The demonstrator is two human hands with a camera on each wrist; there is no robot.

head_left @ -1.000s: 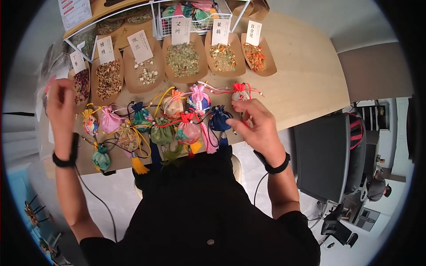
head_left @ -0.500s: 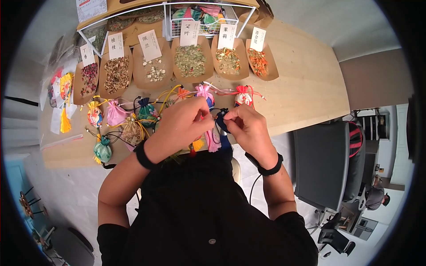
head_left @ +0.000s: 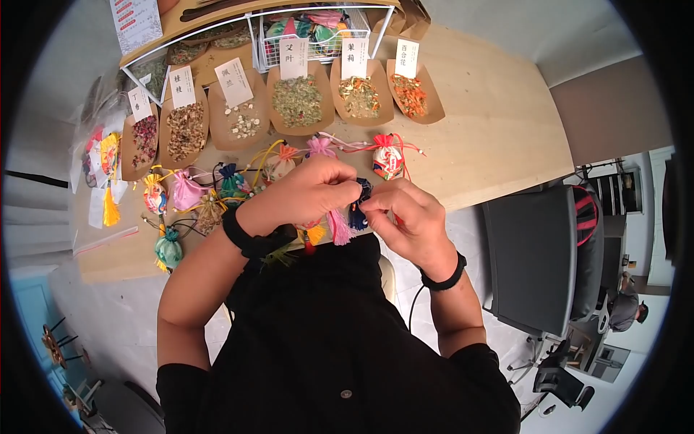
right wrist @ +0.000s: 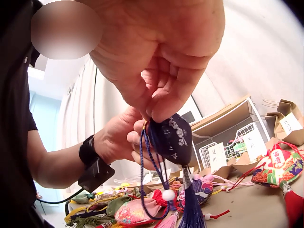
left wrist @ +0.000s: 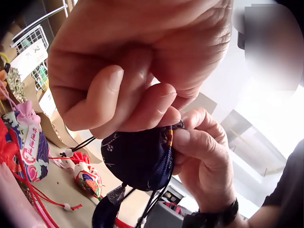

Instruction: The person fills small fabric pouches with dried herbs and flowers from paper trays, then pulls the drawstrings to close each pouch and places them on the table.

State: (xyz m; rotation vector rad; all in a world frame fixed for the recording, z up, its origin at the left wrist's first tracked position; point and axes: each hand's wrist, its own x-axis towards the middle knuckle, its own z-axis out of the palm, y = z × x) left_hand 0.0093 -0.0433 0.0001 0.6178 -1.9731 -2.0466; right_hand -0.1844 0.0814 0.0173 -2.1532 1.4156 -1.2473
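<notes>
Both hands hold a navy drawstring sachet (right wrist: pixel 173 137) with white blossom print, raised over the table. My left hand (head_left: pixel 307 192) has its fingers curled at the gathered top of the pouch. From the other side, my right hand (head_left: pixel 412 217) pinches the neck between thumb and fingertip, beside a small orange wrap (left wrist: pixel 170 137) on the cord. A navy tassel (right wrist: pixel 192 204) under a silver cap hangs from the bottom. The blue drawstring loop (right wrist: pixel 142 175) dangles alongside with a white bead (right wrist: pixel 168 195). In the head view, the hands hide much of the pouch.
Several coloured sachets lie around the hands, among them a red-and-white one (head_left: pixel 388 160), a pink one (head_left: pixel 188 189) and a green one (head_left: pixel 168 249). A yellow-tasselled sachet (head_left: pixel 110 155) lies far left. Behind stand labelled paper trays of dried herbs (head_left: pixel 298 101) and a white wire basket (head_left: pixel 318 32).
My left hand has come from the far left, where a yellow-tasselled sachet now lies, to the navy sachet. My right hand has closed on its neck, and the sachet has been lifted.
</notes>
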